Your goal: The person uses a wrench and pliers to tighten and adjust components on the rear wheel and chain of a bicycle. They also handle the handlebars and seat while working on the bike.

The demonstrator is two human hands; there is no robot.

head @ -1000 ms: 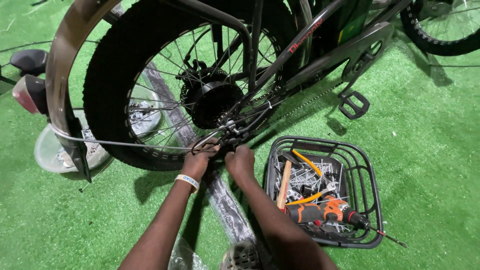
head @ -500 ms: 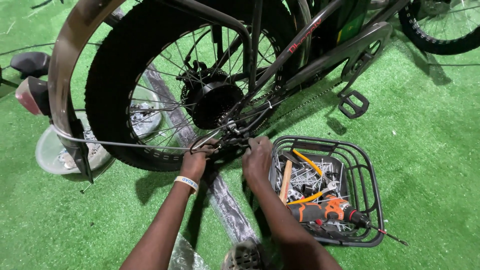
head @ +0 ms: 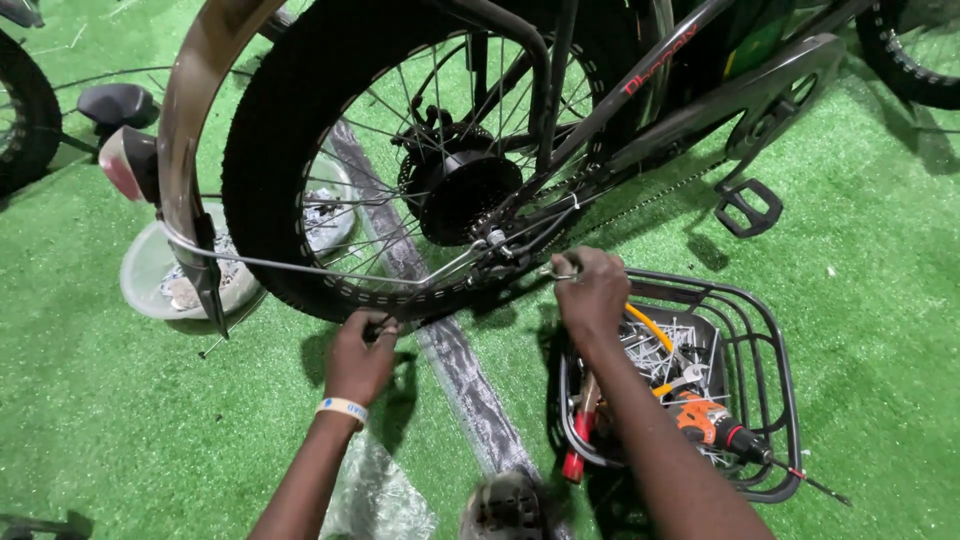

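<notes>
Since a second ago both hands have parted: then they worked side by side at the bottom of the rear wheel (head: 400, 180), and now the left hand (head: 362, 358) sits lower and nearer, while the right hand (head: 592, 293) has swung right, above the far-left corner of the black wire basket (head: 770, 400).

Left fingers are curled shut around a small dark part at the near edge of the tyre, close to where the thin mudguard stay (head: 330, 270) runs; what the part is cannot be made out. Right fingers are closed in a pinch on a small metal piece just right of the axle end, below the hub motor (head: 465, 195); whether it is a tool or a fastener is unclear.

To do this well, the left hand should probably hold its part steady and square, so that the stay does not spring off. The right hand does best with short, controlled turns close to the axle, keeping knuckles out of the spokes and away from the chain (head: 640, 205). Loose screws and the orange drill (head: 715, 425) lie in the basket right under that hand, so anything let go should drop there and not into the green turf (head: 100, 420).
</notes>
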